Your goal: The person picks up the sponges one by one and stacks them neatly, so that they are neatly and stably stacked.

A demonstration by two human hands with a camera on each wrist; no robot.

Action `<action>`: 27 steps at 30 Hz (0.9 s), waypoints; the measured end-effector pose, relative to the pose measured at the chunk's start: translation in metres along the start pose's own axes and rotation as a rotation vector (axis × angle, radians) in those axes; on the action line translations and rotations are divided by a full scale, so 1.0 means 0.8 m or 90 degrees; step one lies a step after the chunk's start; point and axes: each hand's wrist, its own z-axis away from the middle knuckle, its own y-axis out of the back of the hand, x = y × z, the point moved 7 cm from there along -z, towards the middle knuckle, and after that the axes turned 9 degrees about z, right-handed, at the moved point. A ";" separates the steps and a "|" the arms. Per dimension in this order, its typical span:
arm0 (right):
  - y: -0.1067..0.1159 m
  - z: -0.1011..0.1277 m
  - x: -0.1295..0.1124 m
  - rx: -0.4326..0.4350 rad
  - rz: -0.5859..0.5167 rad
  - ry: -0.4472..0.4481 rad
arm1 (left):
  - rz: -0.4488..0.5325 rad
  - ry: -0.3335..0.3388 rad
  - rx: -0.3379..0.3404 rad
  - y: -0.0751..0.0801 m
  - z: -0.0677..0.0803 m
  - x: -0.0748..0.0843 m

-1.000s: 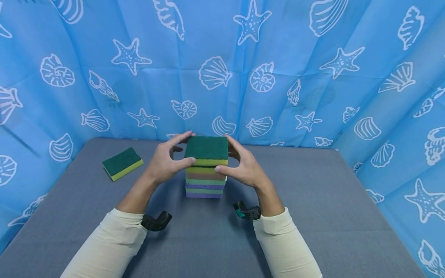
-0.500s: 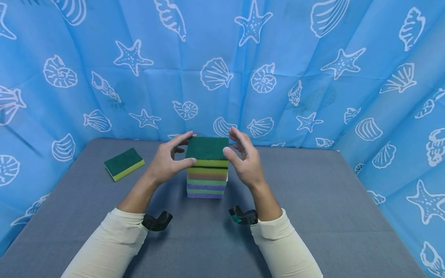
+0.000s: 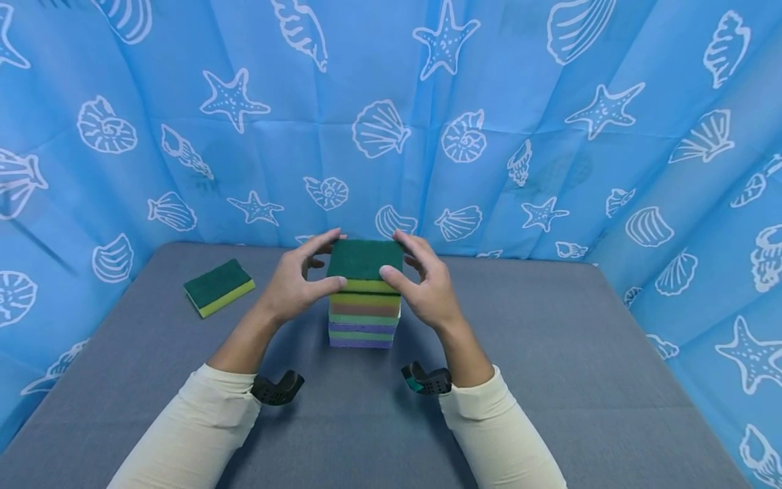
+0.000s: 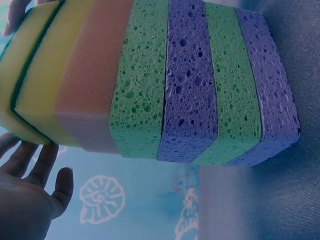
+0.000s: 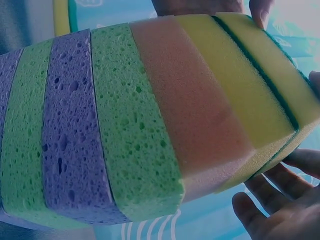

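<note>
In the head view a stack of sponges [image 3: 362,329] stands upright near the table's back edge. Its top sponge [image 3: 366,259] is yellow with a dark green scouring face up. Beneath it the left wrist view shows another yellow scouring sponge [image 4: 49,87], a pink sponge [image 4: 92,65], then green [image 4: 142,75] and purple [image 4: 190,75] porous ones alternating. My left hand [image 3: 292,288] holds the top sponge's left side, thumb at the front corner and fingers toward the back. Opposite, my right hand [image 3: 430,288] grips the right side likewise, thumb on the front edge.
A separate yellow-and-green scouring sponge [image 3: 218,288] lies angled on the grey table [image 3: 550,380], left of the stack. Behind the table hangs a blue curtain [image 3: 391,183] with white shell and starfish prints. Dark bands [image 3: 277,388] sit at both wrists.
My right hand lifts its thumb and fingers off the top sponge half a second ago, then closes back onto its right side. My left hand and the stack stay nearly still.
</note>
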 end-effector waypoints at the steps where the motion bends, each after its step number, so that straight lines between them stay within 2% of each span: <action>1: 0.001 0.000 -0.006 -0.003 0.001 -0.005 | 0.000 0.001 0.000 0.000 0.000 0.000; 8: 0.008 0.000 -0.040 -0.016 0.004 -0.015 | -0.002 0.013 0.002 0.004 0.004 -0.003; 15: 0.009 0.000 -0.041 -0.023 0.009 -0.018 | -0.008 -0.031 0.019 0.018 0.009 0.006; 18: 0.009 0.001 -0.042 -0.026 0.011 -0.017 | -0.025 -0.055 0.043 0.031 0.014 0.013; 21: 0.009 0.001 -0.042 -0.030 0.011 -0.017 | -0.050 -0.071 0.086 0.051 0.020 0.021; 27: 0.008 0.002 -0.040 -0.032 0.010 -0.025 | -0.112 -0.074 0.178 0.098 0.036 0.028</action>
